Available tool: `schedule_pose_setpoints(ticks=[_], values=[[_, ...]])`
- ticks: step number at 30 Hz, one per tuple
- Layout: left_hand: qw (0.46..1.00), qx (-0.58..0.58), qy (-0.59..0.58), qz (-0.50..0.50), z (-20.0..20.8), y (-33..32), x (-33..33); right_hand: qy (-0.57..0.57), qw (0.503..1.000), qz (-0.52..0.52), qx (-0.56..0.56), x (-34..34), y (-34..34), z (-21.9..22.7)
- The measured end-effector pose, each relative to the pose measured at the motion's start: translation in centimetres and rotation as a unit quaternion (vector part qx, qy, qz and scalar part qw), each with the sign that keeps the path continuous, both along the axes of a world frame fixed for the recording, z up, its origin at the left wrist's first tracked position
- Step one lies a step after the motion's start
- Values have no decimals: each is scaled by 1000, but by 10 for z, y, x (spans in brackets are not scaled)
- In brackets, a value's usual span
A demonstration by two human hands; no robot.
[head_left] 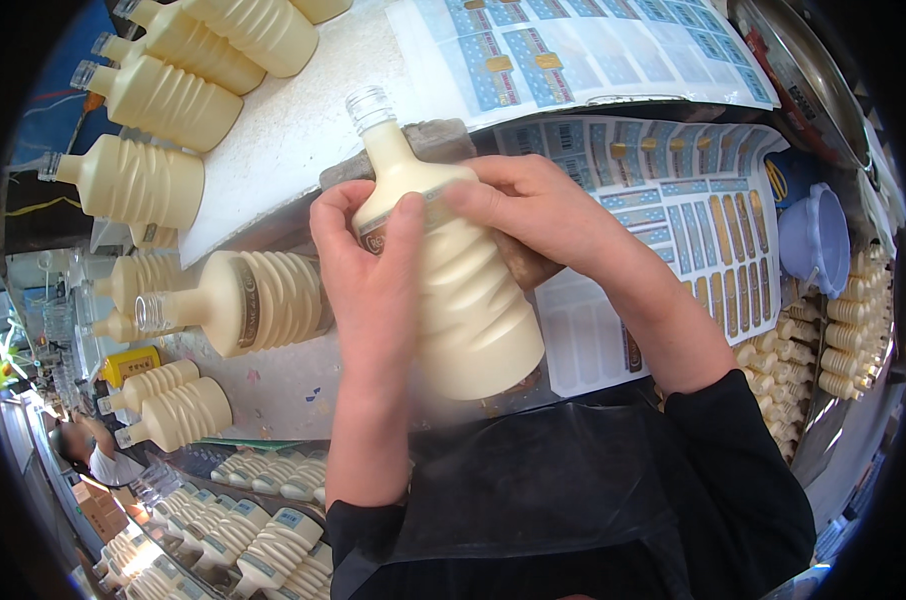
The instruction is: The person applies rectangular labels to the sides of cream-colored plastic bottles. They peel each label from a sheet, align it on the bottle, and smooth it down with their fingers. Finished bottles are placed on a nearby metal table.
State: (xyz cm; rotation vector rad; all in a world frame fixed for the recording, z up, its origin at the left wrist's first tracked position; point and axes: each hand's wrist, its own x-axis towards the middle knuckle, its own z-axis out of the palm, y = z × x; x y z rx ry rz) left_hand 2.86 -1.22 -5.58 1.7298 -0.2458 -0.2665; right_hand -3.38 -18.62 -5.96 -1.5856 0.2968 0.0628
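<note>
In front of me a cream bottle [463, 290] with a clear, threaded neck and a wavy-ribbed body lies tilted, its neck pointing away and slightly left. Around its shoulder runs a narrow grey-brown label [403, 217] with a dark red patch. My left hand [368, 250] grips the bottle's left side, thumb on the label. On the other side my right hand [518, 200] has its thumb at the label's right part, with fingers curled behind the shoulder. A brown-grey block [428, 142] lies beneath the bottle, partly hidden by it.
Sheets of blue and gold stickers [613, 60] cover the far right; another sheet [718, 235] hangs at right. Unlabelled cream bottles [178, 100] lie at far left, a labelled bottle [243, 305] beside my left hand. A purple bucket [816, 240] is at right; bottle rows [283, 545] fill the lower left.
</note>
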Motion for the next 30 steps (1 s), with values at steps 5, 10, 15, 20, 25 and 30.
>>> schedule_pose_setpoints(ticks=[5, 10, 15, 20, 25, 30], values=[[1000, -16, 17, 2, 0, 2, 0, 15, 995, -24, 94, -6, -11, 1], [997, -7, -73, -3, -3, 3, -4, -105, 989, -104, -16, -11, -1, -9], [992, 26, -120, -28, -3, 6, 2, -29, 993, -71, 93, -10, -8, 1], [991, 70, -109, -20, 0, 0, 3, -8, 997, -81, -7, 3, 5, 3], [987, 100, -128, -12, 3, -5, 2, 5, 996, -82, -39, 3, 5, 7], [985, 116, -126, -3, 5, -6, 2, -10, 997, -80, -8, 2, 5, 1]])
